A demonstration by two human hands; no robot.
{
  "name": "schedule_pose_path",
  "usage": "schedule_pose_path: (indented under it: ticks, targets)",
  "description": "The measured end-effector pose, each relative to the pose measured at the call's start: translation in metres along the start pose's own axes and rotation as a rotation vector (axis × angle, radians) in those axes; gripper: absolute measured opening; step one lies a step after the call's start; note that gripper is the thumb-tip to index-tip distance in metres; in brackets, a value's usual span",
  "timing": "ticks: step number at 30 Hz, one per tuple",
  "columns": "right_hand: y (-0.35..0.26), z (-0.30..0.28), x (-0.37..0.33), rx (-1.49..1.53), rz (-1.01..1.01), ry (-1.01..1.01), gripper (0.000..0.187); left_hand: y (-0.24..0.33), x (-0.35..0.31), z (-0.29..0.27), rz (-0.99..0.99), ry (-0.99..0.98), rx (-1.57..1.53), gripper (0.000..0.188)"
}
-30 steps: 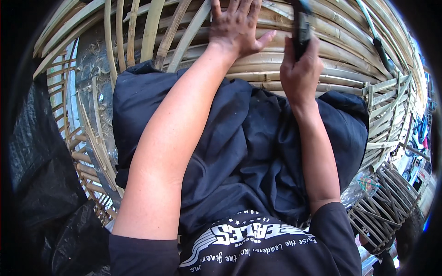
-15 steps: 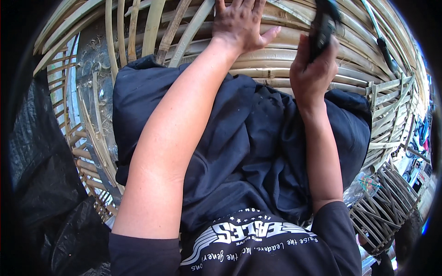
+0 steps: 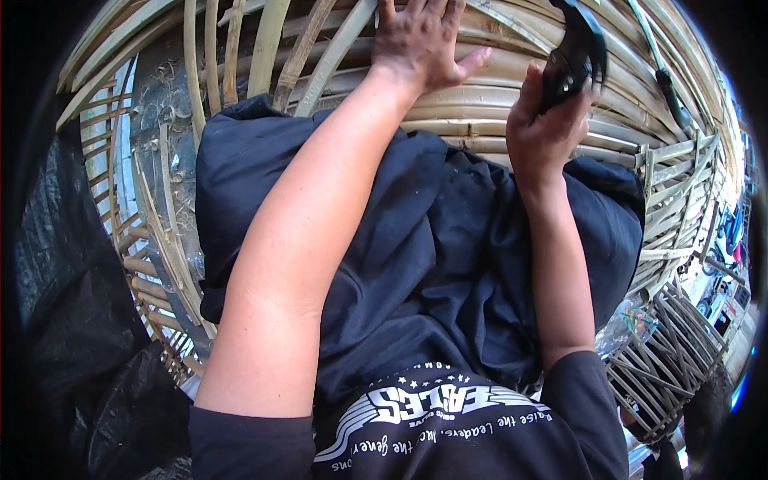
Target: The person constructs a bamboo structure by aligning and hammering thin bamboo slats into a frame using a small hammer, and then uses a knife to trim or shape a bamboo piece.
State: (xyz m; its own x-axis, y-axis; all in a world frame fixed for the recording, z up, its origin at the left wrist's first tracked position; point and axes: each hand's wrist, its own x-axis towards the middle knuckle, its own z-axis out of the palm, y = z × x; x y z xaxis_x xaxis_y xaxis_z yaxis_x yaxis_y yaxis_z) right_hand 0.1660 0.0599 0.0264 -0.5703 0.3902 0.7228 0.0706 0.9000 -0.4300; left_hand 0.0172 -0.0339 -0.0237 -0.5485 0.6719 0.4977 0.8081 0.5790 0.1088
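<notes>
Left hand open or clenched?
Open. Left hand is flat over bamboo strips, fingers extended, thumb out sideways; fingertips run past the top edge.

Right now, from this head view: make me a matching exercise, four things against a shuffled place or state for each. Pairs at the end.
Things
1. Left hand
2. Black tool
3. Dark fabric
4. Slatted basket

Place or state
A. At the picture's lower right
B. Spread over bamboo strips
C. Creased, around the picture's centre
D. Gripped by the right hand

Pairs: 1-B, 2-D, 3-C, 4-A
</notes>
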Motion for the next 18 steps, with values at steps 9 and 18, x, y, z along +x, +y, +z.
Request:
schedule_pose_path:
  ticks: [9,18]
  targets:
    - [0.005,0.005,-0.005,0.02,0.084,-0.216,0.032,0.0,-0.006,-0.004,-0.002,-0.022,-0.02,0.114]
    - [0.007,0.0,0.004,-0.071,0.158,-0.388,0.029,0.006,-0.002,-0.003,-0.003,-0.032,-0.03,0.113]
